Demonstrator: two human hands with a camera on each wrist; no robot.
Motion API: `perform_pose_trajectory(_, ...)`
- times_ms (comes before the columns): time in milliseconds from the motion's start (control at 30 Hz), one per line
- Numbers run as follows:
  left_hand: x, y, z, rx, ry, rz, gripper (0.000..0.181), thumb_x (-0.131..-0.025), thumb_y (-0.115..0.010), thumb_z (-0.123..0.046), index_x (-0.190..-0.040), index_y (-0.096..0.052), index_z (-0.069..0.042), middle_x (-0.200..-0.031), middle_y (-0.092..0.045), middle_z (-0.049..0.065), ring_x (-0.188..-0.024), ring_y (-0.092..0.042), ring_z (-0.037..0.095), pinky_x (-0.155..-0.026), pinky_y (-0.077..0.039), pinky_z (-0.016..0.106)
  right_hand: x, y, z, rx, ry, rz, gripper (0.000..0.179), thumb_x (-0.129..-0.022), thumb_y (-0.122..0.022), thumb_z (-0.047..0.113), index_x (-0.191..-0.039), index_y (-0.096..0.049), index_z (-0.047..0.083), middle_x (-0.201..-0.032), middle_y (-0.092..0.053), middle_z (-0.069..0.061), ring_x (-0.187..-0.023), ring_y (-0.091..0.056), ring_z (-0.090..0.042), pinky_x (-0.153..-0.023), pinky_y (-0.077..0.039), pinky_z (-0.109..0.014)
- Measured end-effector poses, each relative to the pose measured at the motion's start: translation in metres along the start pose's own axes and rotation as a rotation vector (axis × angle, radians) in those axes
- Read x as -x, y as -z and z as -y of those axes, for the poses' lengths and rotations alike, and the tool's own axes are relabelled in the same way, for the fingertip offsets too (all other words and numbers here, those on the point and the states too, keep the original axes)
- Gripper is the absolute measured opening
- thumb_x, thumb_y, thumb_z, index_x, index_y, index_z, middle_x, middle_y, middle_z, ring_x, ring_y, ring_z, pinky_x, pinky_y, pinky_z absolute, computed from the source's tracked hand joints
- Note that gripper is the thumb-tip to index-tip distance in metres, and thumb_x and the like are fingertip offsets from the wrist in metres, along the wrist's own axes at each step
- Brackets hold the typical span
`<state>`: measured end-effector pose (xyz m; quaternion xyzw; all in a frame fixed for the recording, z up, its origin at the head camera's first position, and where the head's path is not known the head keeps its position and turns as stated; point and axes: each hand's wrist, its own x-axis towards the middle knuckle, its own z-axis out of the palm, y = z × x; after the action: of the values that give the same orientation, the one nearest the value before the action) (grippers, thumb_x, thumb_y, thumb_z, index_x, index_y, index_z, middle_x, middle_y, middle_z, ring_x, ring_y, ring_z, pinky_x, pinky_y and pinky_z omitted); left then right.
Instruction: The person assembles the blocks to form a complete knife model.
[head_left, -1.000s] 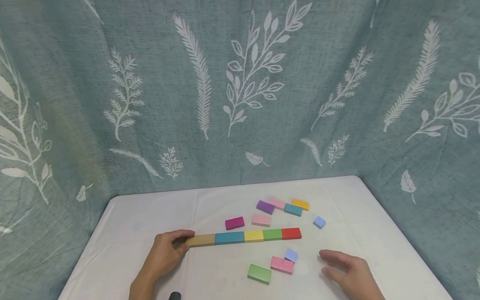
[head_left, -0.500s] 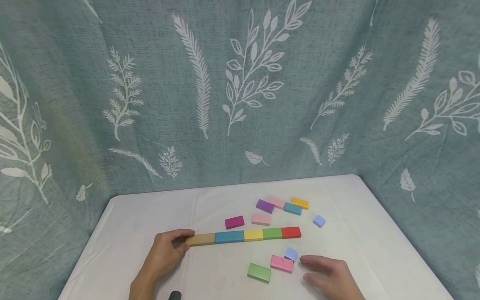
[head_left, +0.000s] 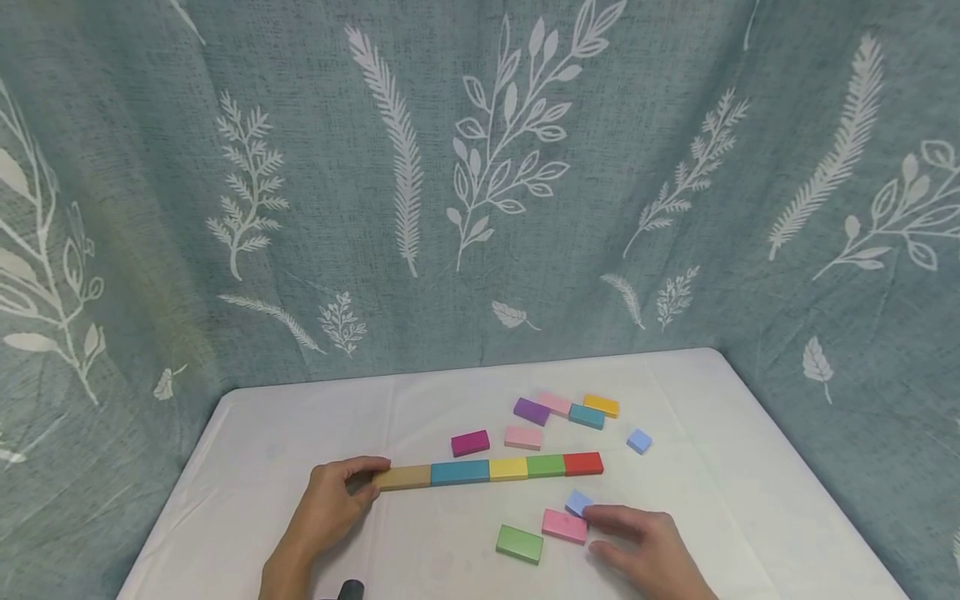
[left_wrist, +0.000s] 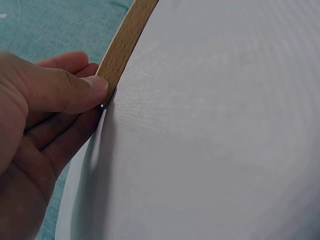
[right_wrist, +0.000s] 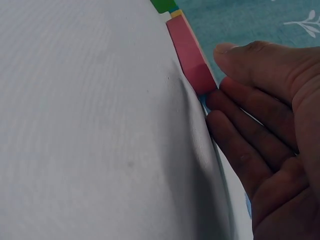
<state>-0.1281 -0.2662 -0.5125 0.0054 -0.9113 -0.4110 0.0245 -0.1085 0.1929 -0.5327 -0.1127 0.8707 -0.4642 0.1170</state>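
Note:
My left hand (head_left: 333, 507) pinches the left end of a tan wooden block (head_left: 405, 477) between thumb and fingers. In the left wrist view the thumb presses on the wooden block (left_wrist: 125, 45) near its end. That block begins a straight row, followed by a blue block (head_left: 460, 472), a yellow block (head_left: 508, 469), a green block (head_left: 546, 466) and a red block (head_left: 583, 463). My right hand (head_left: 641, 537) has its fingers extended, fingertips right at a small light blue block (head_left: 577, 502) and the right end of a pink block (head_left: 564, 526). The right wrist view shows nothing gripped between thumb and fingers.
A light green block (head_left: 519, 544) lies in front of the row. Behind it are a magenta block (head_left: 470, 443), a pale pink block (head_left: 523, 437), a purple block (head_left: 531, 411), a teal block (head_left: 587, 416) and an orange block (head_left: 602, 406). A patterned curtain (head_left: 435, 317) borders the white table (head_left: 300, 417).
My right hand has moved left to the light blue and pink blocks. The light blue block has shifted slightly to the left. The left hand has stayed on the wooden block.

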Motion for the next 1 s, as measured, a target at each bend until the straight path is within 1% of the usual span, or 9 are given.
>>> perform_pose_trajectory(133,0.000,0.000,-0.001,0.003,0.000,0.001,0.036,-0.091,-0.079,0.009,-0.122,-0.082,-0.010,-0.125,-0.082,0.007,-0.127,-0.074,0.032,-0.115,-0.056,0.056,-0.003,-0.003,0.003,0.032,0.024,-0.015,0.039,-0.092,-0.090,0.032,-0.130,-0.080,0.030,-0.125,-0.080,0.018,-0.127,-0.073,-0.012,-0.109,-0.063,-0.036)
perform_pose_trajectory(233,-0.001,0.000,-0.001,0.004,0.002,0.001,0.036,-0.091,-0.079,0.009,-0.122,-0.082,-0.009,-0.125,-0.082,0.007,-0.127,-0.074,0.033,-0.116,-0.056,0.056,-0.005,-0.005,0.006,0.052,0.023,-0.022,0.039,-0.092,-0.090,0.030,-0.129,-0.080,0.031,-0.124,-0.080,0.019,-0.127,-0.073,-0.013,-0.110,-0.063,-0.039)
perform_pose_trajectory(367,-0.001,-0.001,0.000,0.001,0.001,0.001,0.036,-0.091,-0.079,0.009,-0.122,-0.082,-0.009,-0.125,-0.082,0.008,-0.127,-0.074,0.033,-0.116,-0.056,0.056,-0.007,-0.007,0.009,0.065,0.025,-0.028,0.039,-0.092,-0.090,0.030,-0.130,-0.080,0.032,-0.124,-0.080,0.020,-0.128,-0.073,-0.014,-0.110,-0.063,-0.039)
perform_pose_trajectory(500,-0.001,-0.001,0.000,0.001,0.001,0.003,0.036,-0.091,-0.079,0.009,-0.121,-0.082,-0.010,-0.125,-0.082,0.007,-0.126,-0.074,0.032,-0.115,-0.057,0.055,-0.009,-0.011,0.010,0.075,0.050,-0.040,0.038,-0.091,-0.090,0.027,-0.128,-0.081,0.032,-0.123,-0.080,0.020,-0.127,-0.074,-0.015,-0.110,-0.063,-0.041)
perform_pose_trajectory(633,0.000,-0.001,0.000,0.000,-0.004,0.002,0.036,-0.091,-0.079,0.009,-0.121,-0.082,-0.009,-0.125,-0.082,0.007,-0.126,-0.074,0.032,-0.115,-0.057,0.055,-0.009,-0.013,0.013,0.094,0.066,-0.052,0.035,-0.092,-0.090,0.023,-0.126,-0.082,0.030,-0.121,-0.081,0.020,-0.124,-0.075,-0.013,-0.108,-0.064,-0.039)
perform_pose_trajectory(767,0.000,0.000,0.000,0.005,-0.006,0.005,0.036,-0.091,-0.079,0.010,-0.121,-0.082,-0.009,-0.125,-0.082,0.007,-0.127,-0.074,0.033,-0.115,-0.057,0.055,-0.010,-0.013,0.020,0.131,0.079,-0.091,0.033,-0.092,-0.089,0.020,-0.123,-0.083,0.029,-0.117,-0.082,0.020,-0.119,-0.076,-0.008,-0.104,-0.066,-0.036)
perform_pose_trajectory(867,0.000,0.000,-0.001,0.009,-0.001,0.006,0.036,-0.091,-0.079,0.010,-0.121,-0.082,-0.009,-0.125,-0.081,0.007,-0.127,-0.074,0.033,-0.115,-0.057,0.055,-0.016,-0.011,0.028,0.173,0.135,-0.144,0.034,-0.091,-0.090,0.014,-0.122,-0.084,0.027,-0.113,-0.082,0.020,-0.113,-0.077,-0.004,-0.101,-0.067,-0.034)
perform_pose_trajectory(933,0.000,0.000,-0.001,0.009,0.002,0.006,0.036,-0.091,-0.079,0.009,-0.122,-0.082,-0.010,-0.126,-0.081,0.007,-0.127,-0.074,0.033,-0.115,-0.057,0.055,-0.022,-0.011,0.033,0.202,0.206,-0.174,0.034,-0.090,-0.090,0.010,-0.121,-0.085,0.025,-0.112,-0.082,0.020,-0.110,-0.077,-0.004,-0.099,-0.067,-0.033)
perform_pose_trajectory(1000,0.000,0.001,0.000,0.007,0.002,0.008,0.036,-0.091,-0.079,0.009,-0.122,-0.082,-0.010,-0.126,-0.081,0.007,-0.127,-0.074,0.033,-0.116,-0.057,0.055,-0.029,-0.011,0.037,0.211,0.272,-0.187,0.034,-0.089,-0.090,0.007,-0.120,-0.085,0.022,-0.111,-0.083,0.019,-0.107,-0.078,-0.004,-0.098,-0.068,-0.032)
